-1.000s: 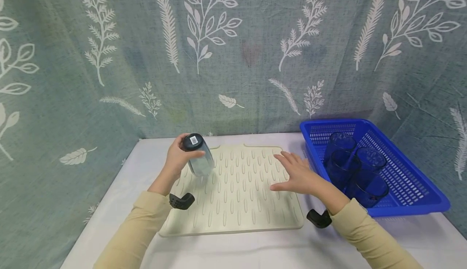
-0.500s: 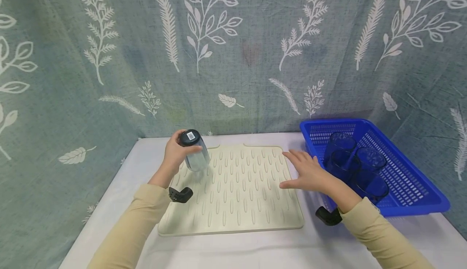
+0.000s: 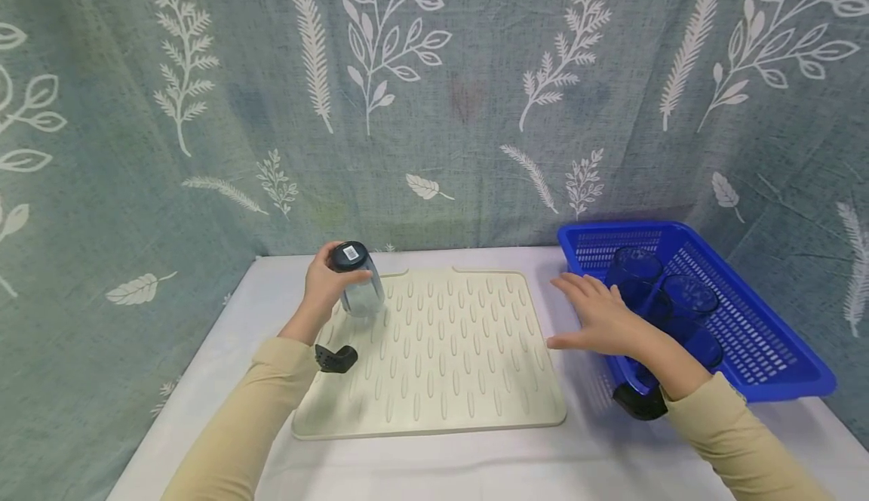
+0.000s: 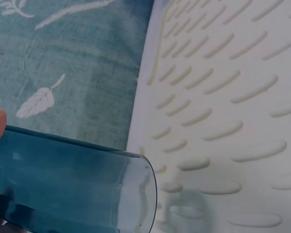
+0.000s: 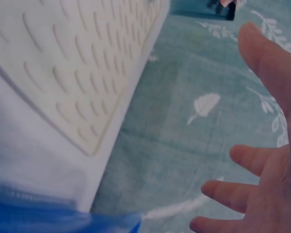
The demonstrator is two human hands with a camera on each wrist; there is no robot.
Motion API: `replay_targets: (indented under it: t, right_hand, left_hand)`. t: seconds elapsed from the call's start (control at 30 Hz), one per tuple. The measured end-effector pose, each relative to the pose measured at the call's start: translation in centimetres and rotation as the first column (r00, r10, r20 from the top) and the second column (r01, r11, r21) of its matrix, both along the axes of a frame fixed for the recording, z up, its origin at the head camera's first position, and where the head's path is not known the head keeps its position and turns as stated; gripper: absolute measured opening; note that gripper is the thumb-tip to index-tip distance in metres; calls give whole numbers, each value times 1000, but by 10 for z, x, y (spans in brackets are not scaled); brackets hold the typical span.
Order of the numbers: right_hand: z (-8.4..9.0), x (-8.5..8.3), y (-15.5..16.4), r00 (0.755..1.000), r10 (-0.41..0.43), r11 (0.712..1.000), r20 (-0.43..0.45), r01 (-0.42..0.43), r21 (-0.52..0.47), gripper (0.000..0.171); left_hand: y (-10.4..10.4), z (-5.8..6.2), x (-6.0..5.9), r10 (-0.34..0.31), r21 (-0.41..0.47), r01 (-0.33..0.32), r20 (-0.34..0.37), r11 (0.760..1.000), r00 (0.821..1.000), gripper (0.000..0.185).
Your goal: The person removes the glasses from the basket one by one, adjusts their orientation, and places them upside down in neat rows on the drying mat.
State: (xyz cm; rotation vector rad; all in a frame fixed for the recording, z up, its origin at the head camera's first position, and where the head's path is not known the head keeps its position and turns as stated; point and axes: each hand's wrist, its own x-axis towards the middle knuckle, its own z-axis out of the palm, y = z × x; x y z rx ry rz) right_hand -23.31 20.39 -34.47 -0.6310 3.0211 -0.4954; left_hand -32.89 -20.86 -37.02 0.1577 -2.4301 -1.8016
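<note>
My left hand (image 3: 327, 287) grips a clear bluish glass (image 3: 357, 291) turned mouth down, its dark base with a white label on top, over the far left corner of a cream ridged mat (image 3: 441, 365). In the left wrist view the glass (image 4: 68, 182) hangs mouth toward the mat (image 4: 233, 97), a fingertip at its side. My right hand (image 3: 597, 318) hovers open with fingers spread, between the mat's right edge and a blue basket (image 3: 760, 335). The right wrist view shows those spread fingers (image 5: 262, 165) beside the mat (image 5: 82, 63).
The blue basket holds several dark blue glasses (image 3: 686, 301) standing upright. A white table (image 3: 434, 463) carries mat and basket. A teal leaf-print curtain (image 3: 434, 93) hangs close behind the table and along its left side.
My left hand has carried the glass slightly left and back, toward the mat's far left corner. My right hand has moved right off the mat to the basket's near edge.
</note>
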Motion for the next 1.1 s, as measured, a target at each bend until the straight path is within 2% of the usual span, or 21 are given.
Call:
replay_targets:
  t: [0.23,0.43,0.77,1.1]
  right_hand:
    - [5,3,18,999,-27,1000,18,27,-5,95]
    - [7,6,32,999,-45,999,4,45,24,96]
    - [8,9,56,996,-82,997,26,82,15,98]
    - [8,10,82,989,-145,989,40,145,3,100]
  left_hand:
    - [-3,-8,-6,46,10,-46,-2,999,999,82]
    - [-6,-13,-9,46,-4,-46,4,999,999,83]
    - [-12,-20,-16,39,-45,-38,18,998,999,83]
    - [-15,-29,-19,34,9,-34,13,999,999,82]
